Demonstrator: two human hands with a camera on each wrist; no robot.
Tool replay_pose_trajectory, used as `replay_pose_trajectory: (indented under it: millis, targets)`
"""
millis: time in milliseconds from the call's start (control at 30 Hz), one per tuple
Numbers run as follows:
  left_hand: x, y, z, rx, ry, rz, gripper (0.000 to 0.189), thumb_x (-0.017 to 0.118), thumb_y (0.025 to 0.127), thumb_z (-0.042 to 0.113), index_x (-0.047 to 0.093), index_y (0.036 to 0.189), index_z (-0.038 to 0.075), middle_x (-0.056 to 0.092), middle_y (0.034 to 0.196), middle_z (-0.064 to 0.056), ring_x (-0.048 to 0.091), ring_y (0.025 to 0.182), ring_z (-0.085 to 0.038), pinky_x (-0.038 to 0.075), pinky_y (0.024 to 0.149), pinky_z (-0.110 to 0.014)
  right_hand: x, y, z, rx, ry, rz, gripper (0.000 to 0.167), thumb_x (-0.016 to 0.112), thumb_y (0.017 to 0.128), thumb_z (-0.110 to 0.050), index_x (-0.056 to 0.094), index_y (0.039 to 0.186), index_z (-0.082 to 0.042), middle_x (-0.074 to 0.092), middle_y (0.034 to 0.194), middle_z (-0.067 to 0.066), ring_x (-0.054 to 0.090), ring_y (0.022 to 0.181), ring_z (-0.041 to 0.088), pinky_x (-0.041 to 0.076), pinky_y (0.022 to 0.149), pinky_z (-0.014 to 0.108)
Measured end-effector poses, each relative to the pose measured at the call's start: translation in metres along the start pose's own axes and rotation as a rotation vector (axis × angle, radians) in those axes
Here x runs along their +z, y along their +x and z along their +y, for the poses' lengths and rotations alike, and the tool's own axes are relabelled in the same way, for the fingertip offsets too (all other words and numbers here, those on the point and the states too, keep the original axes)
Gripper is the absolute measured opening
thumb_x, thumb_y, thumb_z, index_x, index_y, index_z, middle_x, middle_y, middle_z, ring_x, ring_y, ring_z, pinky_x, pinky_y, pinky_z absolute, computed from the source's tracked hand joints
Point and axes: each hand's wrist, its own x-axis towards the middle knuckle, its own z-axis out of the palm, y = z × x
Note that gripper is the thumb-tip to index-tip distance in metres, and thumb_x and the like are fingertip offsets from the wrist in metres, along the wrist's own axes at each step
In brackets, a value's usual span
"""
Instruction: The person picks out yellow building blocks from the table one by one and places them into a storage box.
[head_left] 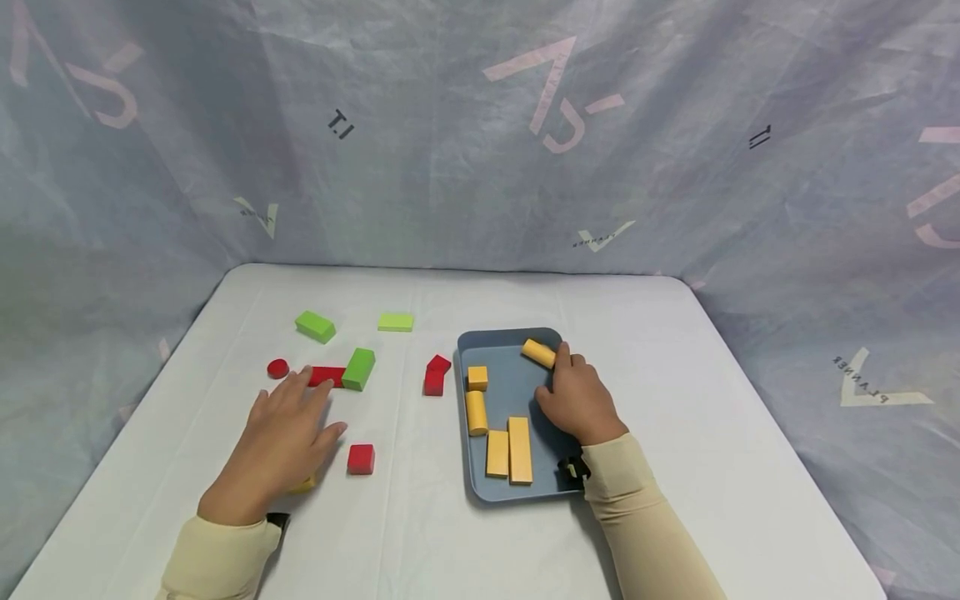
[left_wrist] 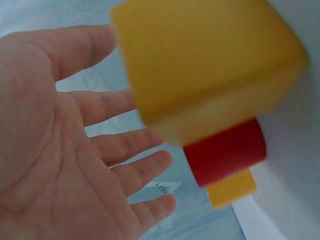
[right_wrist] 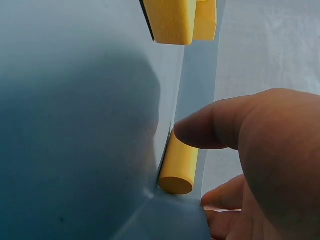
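Observation:
My left hand (head_left: pixel 277 437) hovers low over the left side of the table, fingers spread and holding nothing. Partly hidden beneath it is a yellow block (head_left: pixel 303 485), which looms large in the left wrist view. A red block (head_left: pixel 361 459) lies to the right of this hand, and a long red piece (head_left: pixel 325 377) is just past its fingertips. Inside the blue-grey tray (head_left: pixel 504 498), my right hand (head_left: pixel 583 402) is at a yellow cylinder (head_left: pixel 538 353) in the far right corner. In the right wrist view, the thumb (right_wrist: pixel 210 125) overlaps the cylinder; its fingers look loosely bent, not gripping.
Also in the tray are a yellow cube (head_left: pixel 477 378), another yellow cylinder (head_left: pixel 476 413) and two yellow blocks (head_left: pixel 520 450). Green blocks (head_left: pixel 359 369), a red disc (head_left: pixel 277 368) and small red pieces (head_left: pixel 434 382) lie left of it. A grey curtain (head_left: pixel 420 192) hangs behind the table.

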Motion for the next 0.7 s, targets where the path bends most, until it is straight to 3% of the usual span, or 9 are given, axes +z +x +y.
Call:
replay_pose_trajectory:
  millis: [233,467,700]
  targets:
    - [-0.002,-0.004,-0.005,-0.085,-0.043,-0.064,0.073,0.069,0.096,0.038,0.044,0.153,0.0,0.023,0.164,-0.032,0.017,0.151,-0.054,0.013,0.109,-0.084,0.0,0.001,0.001,0.008,0.014,-0.006,0.083,0.06,0.096,-0.027,0.021,0.16,0.008,0.048,0.146,0.034,0.06,0.12,0.046,0.054,0.091,0.057]
    - [-0.003,-0.006,-0.01,-0.129,-0.068,-0.11,0.073,0.065,0.098,0.044,0.044,0.152,0.001,0.018,0.164,-0.035,0.013,0.15,-0.059,0.011,0.108,-0.085,0.0,0.001,0.001,0.016,0.014,-0.014,0.084,0.06,0.096,-0.028,0.021,0.161,0.007,0.049,0.145,0.033,0.06,0.121,0.045,0.054,0.091,0.056]
    - [-0.002,-0.008,-0.014,-0.128,-0.032,-0.109,0.071,0.066,0.097,0.045,0.05,0.147,-0.002,0.022,0.16,-0.039,0.023,0.144,-0.063,0.017,0.108,-0.084,0.0,0.001,0.001,0.023,0.016,-0.015,0.084,0.06,0.095,-0.028,0.021,0.161,0.007,0.048,0.146,0.033,0.059,0.122,0.044,0.054,0.092,0.056]
